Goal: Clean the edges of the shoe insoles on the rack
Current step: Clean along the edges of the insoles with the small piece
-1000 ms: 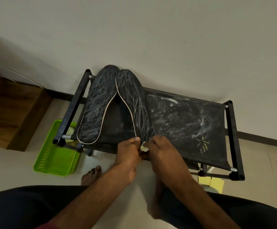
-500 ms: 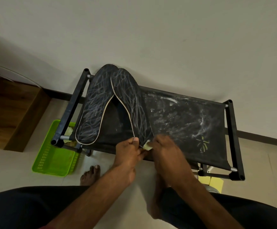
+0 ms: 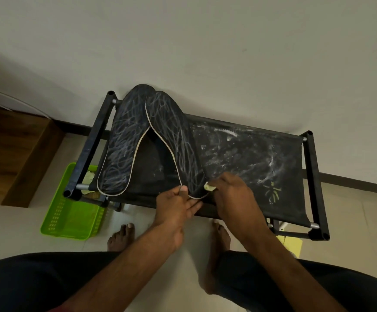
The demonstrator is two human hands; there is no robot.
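Two black insoles with pale scribbles and cream edges lie on the black fabric rack (image 3: 250, 154), toes against the wall. The left insole (image 3: 122, 145) lies untouched. My left hand (image 3: 176, 206) pinches the heel of the right insole (image 3: 176, 140), thumb on top. My right hand (image 3: 230, 194) grips a small pale yellow wipe (image 3: 209, 187) and presses it against the right side of that heel edge.
The rack's fabric is smeared with white dust on its right half. A green plastic basket (image 3: 70, 212) sits on the floor under the rack's left end. A wooden cabinet (image 3: 14, 149) stands at left. Yellow sheets (image 3: 292, 244) lie by the rack's right leg. My bare feet are below.
My right hand with the wipe has slid from the heel's back edge up along its right side. The right insole's toe has shifted slightly left, over the other insole.
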